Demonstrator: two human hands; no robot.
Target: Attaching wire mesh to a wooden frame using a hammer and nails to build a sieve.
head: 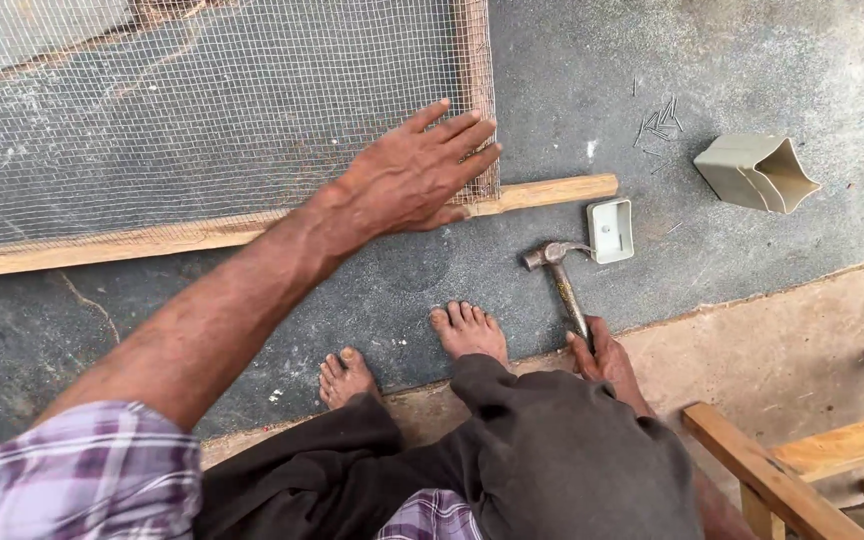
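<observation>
We see our left hand [417, 175] spread flat, its grip wide with fingers extended, pressing one sheet of grey wire mesh [202, 110] down onto one long pale wooden batten [542, 192] that lies across the dark stone floor [732, 60]. The fingertips rest at the mesh's right-hand corner, where its frayed edge meets the batten. Our right hand [607, 360] has its grip closed around the handle of one steel claw hammer [560, 272], whose head rests on the floor just beside one small grey rectangular plastic tray [610, 230]. One larger grey plastic container [755, 172] lies on its side, well apart from the hammer. Near it sits one loose scatter of thin nails [660, 122], too small to count. Our two bare feet [468, 330] rest on the floor between our hands.
</observation>
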